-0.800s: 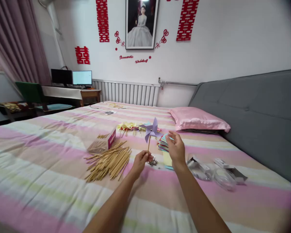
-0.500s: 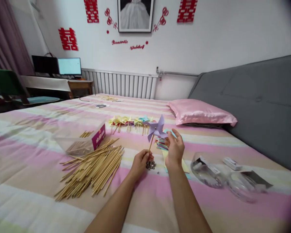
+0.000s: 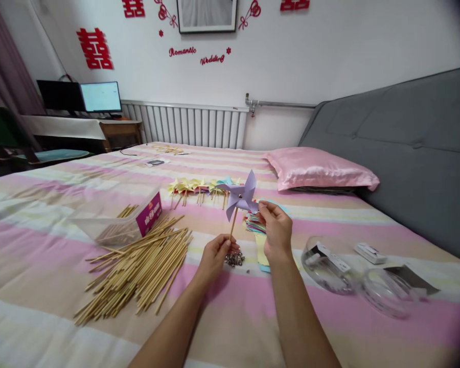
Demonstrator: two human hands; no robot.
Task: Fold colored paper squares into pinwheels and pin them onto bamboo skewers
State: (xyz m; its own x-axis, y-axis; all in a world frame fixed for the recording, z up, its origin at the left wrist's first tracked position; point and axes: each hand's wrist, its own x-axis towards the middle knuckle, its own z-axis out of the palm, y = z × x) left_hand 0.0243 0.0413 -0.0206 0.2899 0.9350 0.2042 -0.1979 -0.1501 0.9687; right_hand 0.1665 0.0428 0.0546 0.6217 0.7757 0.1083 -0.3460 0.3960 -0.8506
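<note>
A purple paper pinwheel (image 3: 240, 196) on a thin wooden stick stands nearly upright in front of me. My left hand (image 3: 219, 254) is closed around the lower part of its stick. My right hand (image 3: 276, 227) is closed, thumb and fingers pinching at the tip of the pinwheel's right blade. Just beside my left fingers lies a small heap of shiny metal pins (image 3: 235, 258). Behind my right hand sits a stack of coloured paper (image 3: 254, 223), partly hidden. Yellow paper (image 3: 261, 249) shows next to my right wrist.
Loose wooden sticks (image 3: 138, 276) are piled at left, by a clear plastic box (image 3: 111, 222) holding more. Several pinwheels (image 3: 193, 187) lie in a row farther back. Clear round containers (image 3: 327, 268) and a small white box (image 3: 370, 252) are at right, a pink pillow (image 3: 322, 168) beyond.
My right hand's fingers were spread apart beside the pinwheel and have closed at its right blade. The view has tilted down slightly. My left hand keeps its hold on the stick.
</note>
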